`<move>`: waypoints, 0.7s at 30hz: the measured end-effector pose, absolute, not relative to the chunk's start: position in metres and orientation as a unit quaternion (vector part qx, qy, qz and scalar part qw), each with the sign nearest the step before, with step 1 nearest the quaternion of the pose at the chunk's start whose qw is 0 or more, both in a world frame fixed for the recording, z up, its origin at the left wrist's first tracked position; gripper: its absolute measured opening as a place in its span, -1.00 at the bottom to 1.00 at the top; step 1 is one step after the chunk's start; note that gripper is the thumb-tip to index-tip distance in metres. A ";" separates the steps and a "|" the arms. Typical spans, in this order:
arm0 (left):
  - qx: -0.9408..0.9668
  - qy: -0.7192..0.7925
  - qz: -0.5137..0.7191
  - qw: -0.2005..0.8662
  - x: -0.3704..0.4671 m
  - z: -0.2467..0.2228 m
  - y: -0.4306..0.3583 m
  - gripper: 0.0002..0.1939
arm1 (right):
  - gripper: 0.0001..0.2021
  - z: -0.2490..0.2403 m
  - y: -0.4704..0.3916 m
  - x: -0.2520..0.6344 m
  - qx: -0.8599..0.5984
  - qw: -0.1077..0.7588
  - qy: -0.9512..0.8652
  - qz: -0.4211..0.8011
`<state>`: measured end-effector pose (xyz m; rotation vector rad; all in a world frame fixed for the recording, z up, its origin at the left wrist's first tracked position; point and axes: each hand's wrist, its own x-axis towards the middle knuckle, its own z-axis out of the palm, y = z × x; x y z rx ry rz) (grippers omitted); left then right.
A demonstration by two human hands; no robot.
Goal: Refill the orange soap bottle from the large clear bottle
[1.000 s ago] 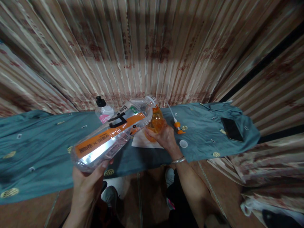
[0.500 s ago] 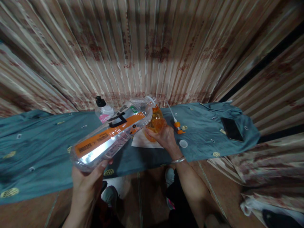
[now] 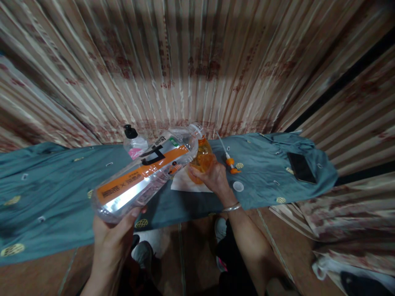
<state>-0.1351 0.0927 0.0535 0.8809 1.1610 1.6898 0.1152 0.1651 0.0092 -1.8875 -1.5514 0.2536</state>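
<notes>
A large clear plastic bottle [image 3: 145, 172] with an orange and silver label lies tilted across the middle, its neck toward the upper right. My left hand [image 3: 115, 234] is closed around its lower end. My right hand [image 3: 212, 176] grips an orange see-through bottle [image 3: 202, 158] over a white sheet [image 3: 182, 183]. The clear bottle's neck meets the orange bottle's top; whether liquid is flowing there I cannot tell. To the right lies an orange pump head [image 3: 231, 163] with a long thin tube. Near my right wrist is a small round white cap [image 3: 238, 186].
A bottle with a black pump top [image 3: 131, 132] and pink label stands behind the clear bottle. A dark phone [image 3: 301, 167] rests at the right on the blue-green cloth [image 3: 61, 185]. Pleated curtains [image 3: 191, 61] hang behind, and tiled floor lies below.
</notes>
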 end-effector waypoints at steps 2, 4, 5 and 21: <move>0.353 0.468 0.679 0.442 -0.133 0.057 0.093 -0.49 | -0.38 0.010 0.165 0.115 -0.729 0.326 -0.594 0.093; 0.356 0.464 0.680 0.442 -0.132 0.060 0.094 -0.51 | -0.37 0.009 0.165 0.115 -0.734 0.318 -0.594 0.086; 0.357 0.464 0.680 0.442 -0.131 0.061 0.094 -0.52 | -0.36 0.009 0.166 0.114 -0.735 0.317 -0.594 0.082; 0.351 0.466 0.680 0.445 -0.133 0.057 0.092 -0.44 | -0.40 0.005 0.166 0.115 -0.718 0.352 -0.596 0.077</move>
